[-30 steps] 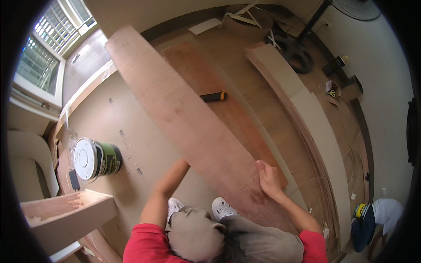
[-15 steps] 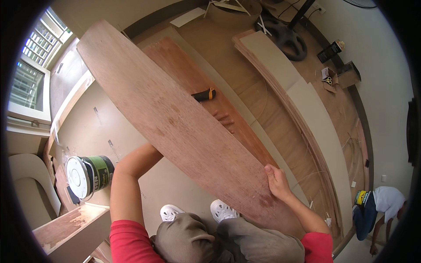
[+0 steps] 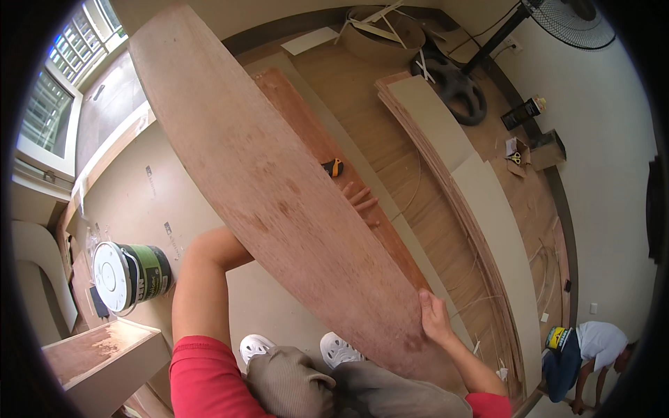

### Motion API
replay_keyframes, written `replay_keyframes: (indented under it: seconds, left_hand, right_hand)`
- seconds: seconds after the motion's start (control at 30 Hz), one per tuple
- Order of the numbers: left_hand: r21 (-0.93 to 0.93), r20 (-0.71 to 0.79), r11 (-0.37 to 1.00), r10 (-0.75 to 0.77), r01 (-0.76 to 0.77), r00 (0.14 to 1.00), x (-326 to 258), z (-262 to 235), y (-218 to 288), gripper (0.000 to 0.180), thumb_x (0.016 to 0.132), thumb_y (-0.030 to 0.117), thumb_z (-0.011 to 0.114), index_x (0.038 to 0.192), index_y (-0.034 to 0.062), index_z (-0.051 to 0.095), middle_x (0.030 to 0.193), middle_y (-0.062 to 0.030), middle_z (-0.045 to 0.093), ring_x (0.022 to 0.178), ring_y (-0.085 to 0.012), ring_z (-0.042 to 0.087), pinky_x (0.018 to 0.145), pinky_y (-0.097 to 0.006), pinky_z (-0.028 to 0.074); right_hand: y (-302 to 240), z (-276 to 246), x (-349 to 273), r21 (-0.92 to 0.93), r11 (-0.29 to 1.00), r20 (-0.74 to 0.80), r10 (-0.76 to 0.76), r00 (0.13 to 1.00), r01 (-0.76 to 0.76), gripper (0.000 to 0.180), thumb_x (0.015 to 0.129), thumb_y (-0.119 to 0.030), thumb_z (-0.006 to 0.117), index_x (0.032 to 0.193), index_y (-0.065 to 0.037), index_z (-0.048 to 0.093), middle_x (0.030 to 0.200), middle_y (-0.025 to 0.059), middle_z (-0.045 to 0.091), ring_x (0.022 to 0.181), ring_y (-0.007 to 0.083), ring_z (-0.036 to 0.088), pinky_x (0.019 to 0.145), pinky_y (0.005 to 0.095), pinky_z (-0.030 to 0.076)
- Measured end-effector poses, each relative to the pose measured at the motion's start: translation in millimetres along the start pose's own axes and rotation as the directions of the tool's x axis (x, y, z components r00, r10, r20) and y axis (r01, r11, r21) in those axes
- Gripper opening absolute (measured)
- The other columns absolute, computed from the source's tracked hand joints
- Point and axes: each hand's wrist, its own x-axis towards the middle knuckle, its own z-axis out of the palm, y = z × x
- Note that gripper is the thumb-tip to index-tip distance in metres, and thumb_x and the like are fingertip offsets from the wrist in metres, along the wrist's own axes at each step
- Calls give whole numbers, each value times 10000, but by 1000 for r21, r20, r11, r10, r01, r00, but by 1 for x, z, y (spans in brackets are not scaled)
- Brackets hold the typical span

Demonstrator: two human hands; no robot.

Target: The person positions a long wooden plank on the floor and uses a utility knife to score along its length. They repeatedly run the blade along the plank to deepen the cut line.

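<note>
A long plywood board with a pale reddish face and darker stains slants across the middle, raised above the floor. My right hand grips its right edge near the close end, thumb on the face. Behind the board passes my left arm; the spread fingers of my left hand rest on a redder plank lying beneath. The board hides the palm. Just above those fingers, a tool's black and orange handle lies on the redder plank, the rest of the tool covered.
A stack of long panels lies to the right. At left stand a paint bucket and a wooden box-like piece. A standing fan, a small box with scissors and a tin are far right. Another person bends over at lower right.
The plywood board has tilted somewhat steeper, its far end rising. More of my left fingers shows, more spread. The surroundings have shifted slightly as the view moved.
</note>
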Motion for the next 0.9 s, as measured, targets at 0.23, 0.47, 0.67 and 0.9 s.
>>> replay_keyframes:
  seconds: [0.23, 0.47, 0.67, 0.9]
  left_hand:
    - [-73, 159, 996, -32, 44, 987, -11, -9, -6, 959, 784, 765, 479, 1510, 159, 321, 1594, -159, 198, 1483, -294, 156, 1214, -488, 160]
    - [-191, 449, 971, -46, 146, 892, -43, -24, -8, 965, 768, 754, 505, 1503, 152, 334, 1590, -163, 208, 1479, -300, 167, 1212, -488, 167]
    - [-284, 687, 927, 18, 245, 727, -62, -41, 24, 970, 755, 745, 527, 1497, 147, 345, 1586, -167, 216, 1475, -306, 175, 1210, -489, 172]
    - [-393, 781, 861, 126, 324, 612, -99, -56, 76, 977, 740, 734, 554, 1490, 141, 358, 1581, -171, 226, 1471, -312, 186, 1209, -490, 178]
  right_hand:
    - [13, 4, -13, 54, 999, -18, -1, 1000, 2, 611, 1042, -516, 332, 751, 8, 451, 589, 132, 353, 534, 181, 404, 525, 377, 361]
    - [17, 9, -13, 95, 995, -11, -6, 1000, 7, 632, 1039, -531, 320, 747, 16, 443, 584, 139, 351, 539, 174, 377, 515, 379, 341]
    - [21, 19, -13, 79, 997, 29, -8, 1000, 6, 636, 1040, -531, 317, 760, 26, 446, 586, 145, 344, 547, 182, 381, 523, 386, 342]
    - [15, 35, -14, 58, 998, 97, -8, 995, 3, 626, 1042, -514, 336, 748, 30, 433, 601, 134, 312, 569, 158, 367, 525, 400, 333]
